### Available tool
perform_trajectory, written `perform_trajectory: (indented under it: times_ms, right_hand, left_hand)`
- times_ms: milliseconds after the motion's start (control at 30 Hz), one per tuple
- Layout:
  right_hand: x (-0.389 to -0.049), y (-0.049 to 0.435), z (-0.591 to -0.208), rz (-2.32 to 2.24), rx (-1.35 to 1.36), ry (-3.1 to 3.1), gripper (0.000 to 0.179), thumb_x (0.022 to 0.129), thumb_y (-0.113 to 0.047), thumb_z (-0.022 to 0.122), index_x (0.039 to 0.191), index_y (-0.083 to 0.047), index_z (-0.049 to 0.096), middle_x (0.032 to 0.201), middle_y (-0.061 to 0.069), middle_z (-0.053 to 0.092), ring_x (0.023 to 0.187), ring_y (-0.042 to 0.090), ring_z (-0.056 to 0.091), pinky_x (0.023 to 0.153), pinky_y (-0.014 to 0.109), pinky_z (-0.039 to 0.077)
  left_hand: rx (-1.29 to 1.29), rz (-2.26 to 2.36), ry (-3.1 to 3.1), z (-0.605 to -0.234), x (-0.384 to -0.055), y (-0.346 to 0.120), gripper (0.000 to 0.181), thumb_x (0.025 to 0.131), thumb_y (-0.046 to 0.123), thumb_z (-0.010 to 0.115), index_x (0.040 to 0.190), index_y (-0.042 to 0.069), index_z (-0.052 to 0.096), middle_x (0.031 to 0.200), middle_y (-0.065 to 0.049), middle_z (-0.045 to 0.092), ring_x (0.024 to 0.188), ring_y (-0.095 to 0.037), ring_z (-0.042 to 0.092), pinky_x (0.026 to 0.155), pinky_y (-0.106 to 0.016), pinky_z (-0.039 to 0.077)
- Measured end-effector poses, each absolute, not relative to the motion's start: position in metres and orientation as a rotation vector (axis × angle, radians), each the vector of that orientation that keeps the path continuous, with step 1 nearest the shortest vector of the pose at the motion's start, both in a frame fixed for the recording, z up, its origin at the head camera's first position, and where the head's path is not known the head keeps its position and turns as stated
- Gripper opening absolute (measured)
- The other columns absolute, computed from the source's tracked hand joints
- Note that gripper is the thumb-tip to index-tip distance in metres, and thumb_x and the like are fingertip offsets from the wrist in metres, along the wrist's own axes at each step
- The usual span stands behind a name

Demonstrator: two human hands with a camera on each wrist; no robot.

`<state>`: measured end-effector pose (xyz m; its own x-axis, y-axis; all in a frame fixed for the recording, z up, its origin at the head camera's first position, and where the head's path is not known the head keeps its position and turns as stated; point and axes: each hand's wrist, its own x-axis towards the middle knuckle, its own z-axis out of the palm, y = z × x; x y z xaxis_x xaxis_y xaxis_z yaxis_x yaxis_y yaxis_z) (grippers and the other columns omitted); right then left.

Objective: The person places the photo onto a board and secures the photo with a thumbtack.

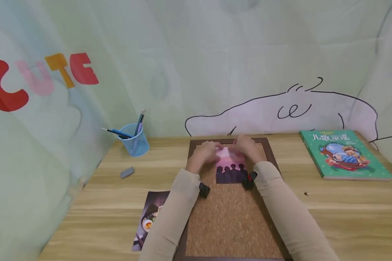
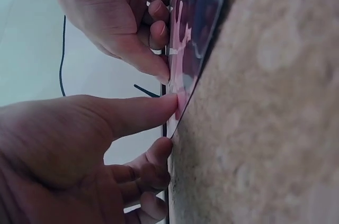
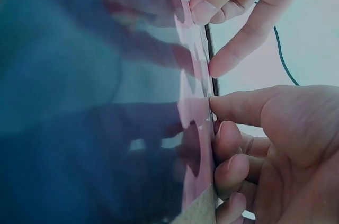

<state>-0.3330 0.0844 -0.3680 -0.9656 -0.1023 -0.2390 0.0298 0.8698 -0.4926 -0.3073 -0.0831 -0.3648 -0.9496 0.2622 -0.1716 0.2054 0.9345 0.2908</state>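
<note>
A glossy photo [image 1: 230, 166] with dark silhouetted figures under a pink sky lies on the upper part of a cork board [image 1: 232, 217] in a dark wooden frame. At the photo's upper left corner, my left hand [image 1: 206, 151] pinches the edge, thumb on the glossy face, as the left wrist view [image 2: 79, 144] shows. My right hand [image 1: 247, 146] holds the upper right edge; in the right wrist view its thumb tip touches the edge and the other fingers [image 3: 228, 136] are curled. Whether a small pin sits between those fingers is hidden.
Left of the board lies a second photo [image 1: 147, 224] of food, partly under the left sleeve. Beyond it are a grey eraser [image 1: 127, 172] and a blue mesh cup [image 1: 135, 145] of pencils. On the right are a green book [image 1: 346, 156] and a tiny metallic object [image 1: 306, 193].
</note>
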Motion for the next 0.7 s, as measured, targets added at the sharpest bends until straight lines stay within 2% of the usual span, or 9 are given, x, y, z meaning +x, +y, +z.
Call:
perform_trajectory:
  times_ms: [233,467,633,700]
  right_hand:
    - [-0.332,0.083,-0.364,-0.683,-0.018,2.78,0.028,0.094,-0.039,0.066,0.101,-0.011,0.066,0.093,0.006,0.06,0.085,0.024,0.054,0.069,0.038,0.039]
    - [-0.331,0.088,-0.367,-0.77,-0.077,2.754,0.025,0.094,-0.032,0.068,0.087,-0.009,0.062,0.077,0.004,0.053,0.073,0.021,0.05,0.063,0.035,0.038]
    - [-0.33,0.092,-0.367,-0.764,-0.178,2.763,0.022,0.093,-0.028,0.068,0.086,-0.008,0.063,0.076,0.003,0.054,0.073,0.02,0.05,0.062,0.033,0.038]
    - [-0.329,0.094,-0.366,-0.76,-0.204,2.753,0.021,0.092,-0.026,0.068,0.083,-0.008,0.062,0.073,0.002,0.053,0.07,0.018,0.049,0.06,0.032,0.038]
  left_hand:
    - [0.325,0.444,2.864,-0.361,-0.305,-0.085,0.046,0.094,0.026,0.071,0.139,0.026,0.06,0.141,-0.01,0.056,0.116,-0.028,0.055,0.095,-0.05,0.046]
    - [0.295,0.43,2.843,-0.363,-0.301,-0.085,0.048,0.094,0.026,0.071,0.141,0.029,0.058,0.131,-0.009,0.06,0.105,-0.025,0.053,0.088,-0.045,0.047]
    - [0.304,0.393,2.844,-0.364,-0.297,-0.089,0.051,0.094,0.026,0.07,0.143,0.031,0.056,0.126,-0.007,0.061,0.101,-0.024,0.052,0.085,-0.042,0.046]
    - [0.305,0.393,2.843,-0.363,-0.295,-0.092,0.054,0.093,0.024,0.07,0.144,0.031,0.055,0.129,-0.007,0.06,0.101,-0.023,0.052,0.086,-0.042,0.046]
